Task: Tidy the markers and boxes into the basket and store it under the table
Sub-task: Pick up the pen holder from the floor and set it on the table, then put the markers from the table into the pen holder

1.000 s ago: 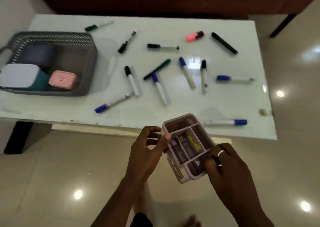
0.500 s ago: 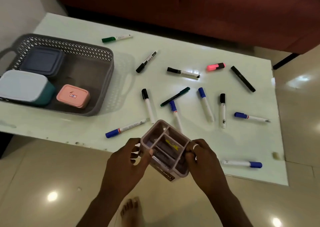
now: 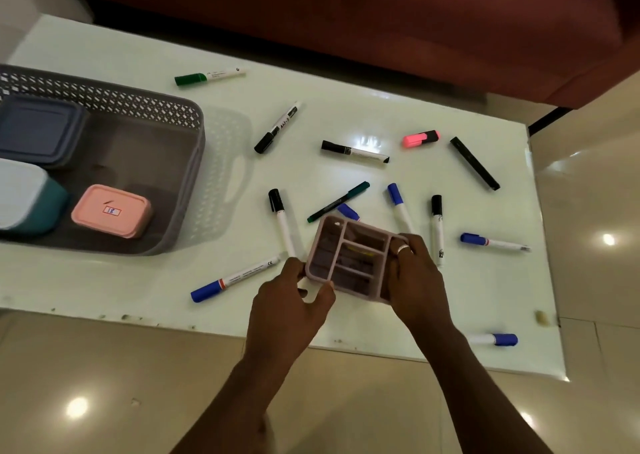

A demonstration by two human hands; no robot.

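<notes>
Grey lattice plastic basket and white-lidded teal box cut off by left edge. Blue-capped marker mostly hidden behind pink divided plastic tray. Tray contents too dim to identify.

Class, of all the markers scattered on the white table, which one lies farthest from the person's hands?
The green-capped marker, lying alone near the table's far edge beyond the basket; it is the only marker with a bright green cap.

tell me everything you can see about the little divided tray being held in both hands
The divided tray is a small pale pinkish box, plastic by its look, open on top with inner walls forming several compartments. Dark items lie inside, too blurred to identify. The left hand grips its near left corner, the right hand its right end. It hangs over the white table, above scattered markers.
</notes>
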